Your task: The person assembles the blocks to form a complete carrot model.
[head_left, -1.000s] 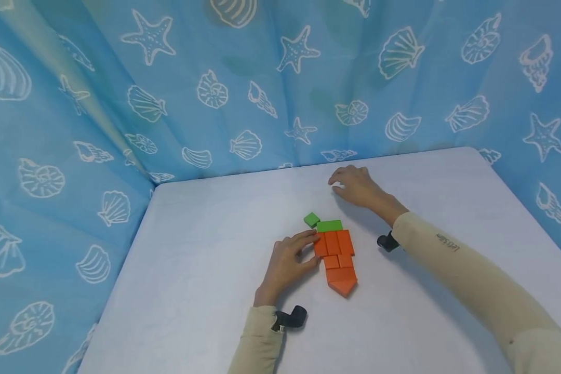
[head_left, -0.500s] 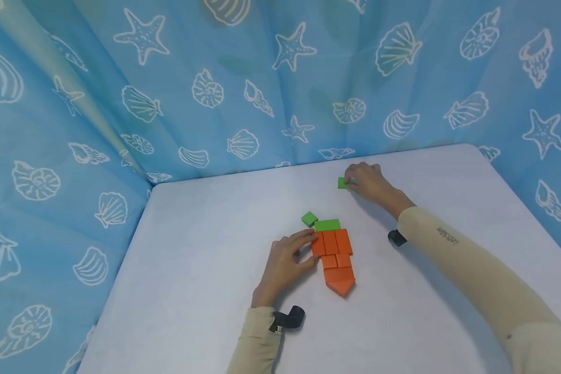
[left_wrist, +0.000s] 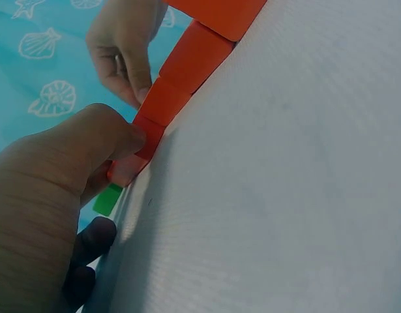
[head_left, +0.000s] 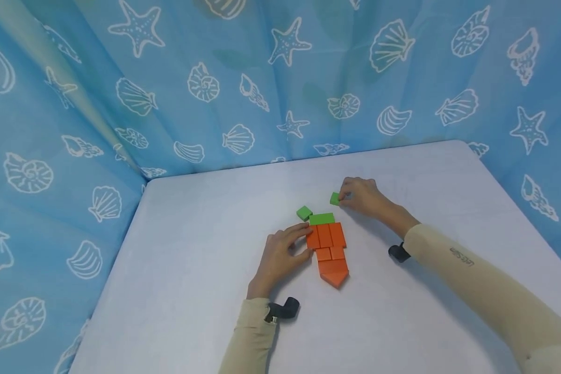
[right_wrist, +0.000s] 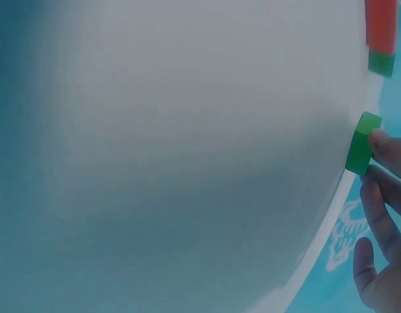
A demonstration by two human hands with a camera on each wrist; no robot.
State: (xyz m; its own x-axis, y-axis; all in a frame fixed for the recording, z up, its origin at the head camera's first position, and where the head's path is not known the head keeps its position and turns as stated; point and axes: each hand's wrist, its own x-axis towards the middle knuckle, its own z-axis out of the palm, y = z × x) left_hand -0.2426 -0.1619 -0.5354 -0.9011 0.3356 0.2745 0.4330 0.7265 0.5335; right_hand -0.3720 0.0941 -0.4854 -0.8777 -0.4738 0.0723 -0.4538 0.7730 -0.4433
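In the head view, several orange blocks (head_left: 324, 236) lie together flat on the table, narrowing to an orange triangular block (head_left: 335, 279) nearest the person. A green rectangular block (head_left: 321, 218) lies along their far end, with a small green block (head_left: 304, 213) turned cornerwise at its left. My left hand (head_left: 280, 257) holds the leftmost orange block (head_left: 312, 239), index finger at its far end and thumb at its near end. Farther back and to the right, my right hand (head_left: 362, 196) pinches another green block (head_left: 334, 199) by its right side; the right wrist view shows this green block (right_wrist: 362, 143) between thumb and fingers.
A white cloth (head_left: 191, 249) covers the table (head_left: 177, 311). Behind and to the left hangs a blue curtain (head_left: 243, 62) with white shell and starfish prints, close along the table's edges. Each wrist wears a small black camera (head_left: 284, 308).
My right hand first reached the far part of the table, took hold of a green block there, and has brought it nearer the orange blocks. My left hand stays at the orange blocks.
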